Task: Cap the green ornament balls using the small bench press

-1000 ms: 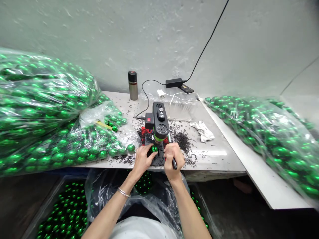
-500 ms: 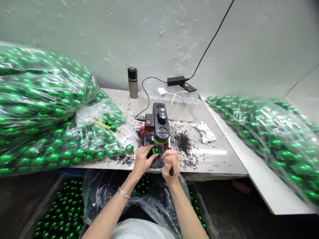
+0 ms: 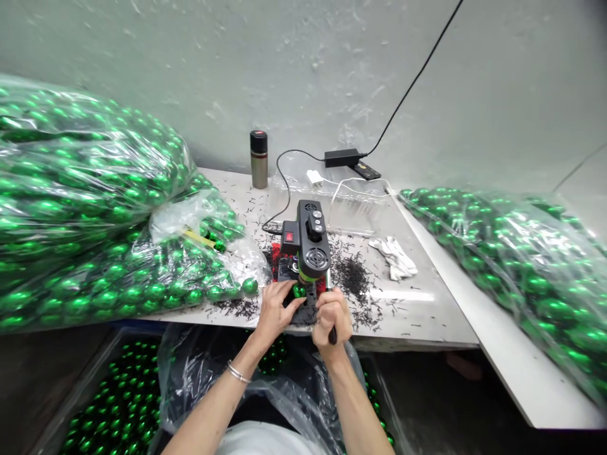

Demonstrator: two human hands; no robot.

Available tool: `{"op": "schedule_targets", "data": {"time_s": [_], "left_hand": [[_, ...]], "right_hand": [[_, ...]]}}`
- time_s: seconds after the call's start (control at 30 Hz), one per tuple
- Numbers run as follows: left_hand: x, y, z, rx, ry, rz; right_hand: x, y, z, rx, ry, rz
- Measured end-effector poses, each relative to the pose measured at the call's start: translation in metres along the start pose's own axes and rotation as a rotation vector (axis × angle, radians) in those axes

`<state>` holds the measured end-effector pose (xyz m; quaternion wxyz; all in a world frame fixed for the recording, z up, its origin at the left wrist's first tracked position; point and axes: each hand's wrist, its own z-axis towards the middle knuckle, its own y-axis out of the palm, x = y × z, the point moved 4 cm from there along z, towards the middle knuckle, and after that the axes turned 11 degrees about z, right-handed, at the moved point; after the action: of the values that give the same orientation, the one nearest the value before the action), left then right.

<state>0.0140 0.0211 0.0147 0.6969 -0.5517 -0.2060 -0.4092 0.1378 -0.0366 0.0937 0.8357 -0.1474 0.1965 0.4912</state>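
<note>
A small black bench-top machine (image 3: 313, 237), resembling a mini drill press, stands near the table's front edge with a red switch (image 3: 289, 236) on its side. Under its head sits a shiny green ball (image 3: 299, 291), like a Christmas bauble. My left hand (image 3: 277, 309) holds this ball from the left between thumb and fingers. The fingers of my right hand (image 3: 332, 318) are wrapped round the machine's lever handle (image 3: 332, 335), whose black end pokes out below the fist. Where the machine's tip meets the ball is too small to make out.
Plastic bags of green balls (image 3: 85, 189) fill the left side; another bag (image 3: 512, 272) lies at right. Black shavings (image 3: 353, 273) litter the table around the machine. Behind are a flask (image 3: 258, 161), a power adapter (image 3: 342, 157) with cables, and white gloves (image 3: 394, 257). Tubs of balls (image 3: 114, 398) stand below.
The camera view has shifted slightly, moving the whole scene a little right and down. Both hands keep their hold on the ball and the lever, with no other clear difference.
</note>
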Motion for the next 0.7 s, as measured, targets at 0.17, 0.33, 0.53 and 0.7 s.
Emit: {"op": "schedule_targets", "data": {"time_s": [0.17, 0.33, 0.53, 0.7], "left_hand": [[0.003, -0.005, -0.001, 0.047, -0.029, -0.097], [0.008, -0.022, -0.046, -0.032, 0.138, -0.022], [-0.002, -0.064, -0.052, 0.063, 0.261, 0.253], [-0.047, -0.106, 0.041, 0.178, -0.049, 0.657]], "right_hand": [[-0.020, -0.003, 0.041, 0.010, 0.144, 0.007], [-0.023, -0.004, 0.043, -0.011, 0.157, 0.028], [-0.017, -0.003, 0.029, 0.018, 0.086, 0.061], [-0.016, -0.003, 0.031, 0.026, 0.083, 0.059]]}}
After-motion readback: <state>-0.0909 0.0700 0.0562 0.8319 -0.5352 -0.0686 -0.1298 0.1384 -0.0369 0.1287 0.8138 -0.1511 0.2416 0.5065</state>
